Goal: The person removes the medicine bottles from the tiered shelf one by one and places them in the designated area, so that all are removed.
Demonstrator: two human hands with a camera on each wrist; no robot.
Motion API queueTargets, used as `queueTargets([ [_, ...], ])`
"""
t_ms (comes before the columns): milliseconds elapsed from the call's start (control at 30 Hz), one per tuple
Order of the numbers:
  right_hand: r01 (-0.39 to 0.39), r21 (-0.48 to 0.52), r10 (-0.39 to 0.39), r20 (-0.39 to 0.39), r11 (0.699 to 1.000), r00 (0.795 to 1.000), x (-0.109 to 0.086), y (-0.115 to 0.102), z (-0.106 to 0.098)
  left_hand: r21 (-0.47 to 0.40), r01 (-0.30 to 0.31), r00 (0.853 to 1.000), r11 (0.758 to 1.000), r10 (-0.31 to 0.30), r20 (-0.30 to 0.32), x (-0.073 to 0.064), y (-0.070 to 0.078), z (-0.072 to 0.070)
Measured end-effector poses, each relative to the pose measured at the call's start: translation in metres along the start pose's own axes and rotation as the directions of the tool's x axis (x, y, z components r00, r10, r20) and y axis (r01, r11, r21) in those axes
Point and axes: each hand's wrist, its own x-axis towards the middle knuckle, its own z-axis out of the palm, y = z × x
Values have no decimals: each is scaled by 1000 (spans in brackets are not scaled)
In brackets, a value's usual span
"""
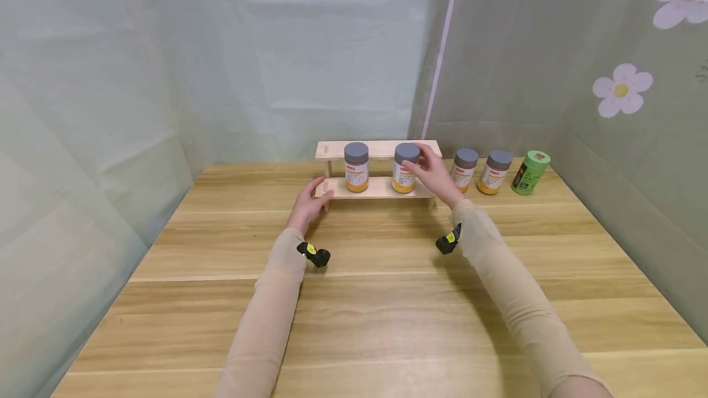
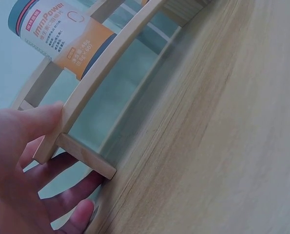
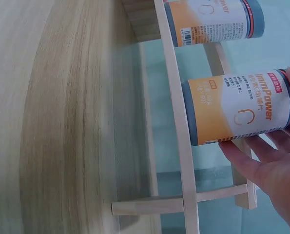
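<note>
the right grip [image 1: 435, 178] pinches a grey-lidded jar [image 1: 403, 179], upright on the wooden rack [image 1: 381, 187]; the left grip [image 1: 306, 206] holds the rack's left end. between them, a second jar [image 1: 356, 169]; right of the right grip, two more jars [image 1: 494, 175] and a green canister [image 1: 531, 172].

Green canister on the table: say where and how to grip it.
Grip the green canister round its upper body, just below the lid, probably best from the right: it is an upright cylinder, with the nearest grey-lidded jar on its left.
</note>
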Motion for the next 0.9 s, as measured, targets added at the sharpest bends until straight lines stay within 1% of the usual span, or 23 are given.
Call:
queueTargets([
  [100, 12, -34, -12, -13, 999, 1000, -1, -1, 1, -2, 5, 1000, 1000, -5, -5, 0, 0, 0],
  [233, 32, -12, -33, -54, 999, 998, -2, -2, 1, 4, 15, 1000, 1000, -15, -2, -1, 2, 0],
  [267, 30, -4, -31, -62, 1000, 998, -4, -7, 1, 5, 16, 1000, 1000, -16, 0, -1, 2, 0],
  [400, 24, -4, -25, -86, 1000, 996, -5, -7, -1, -2, 18, 1000, 1000, -18, -3, -2, 2, 0],
  [567, 12, -44, -17, -120, 999, 993, -7, -7, -9, -10, 16, 1000, 1000, -16, -2, -1, 1, -1],
  [900, -7, -50, -1, -158, 999, 987, -13, -11, -28, 1, 20, 1000, 1000, -20, 6, -1, 1, -1],
])
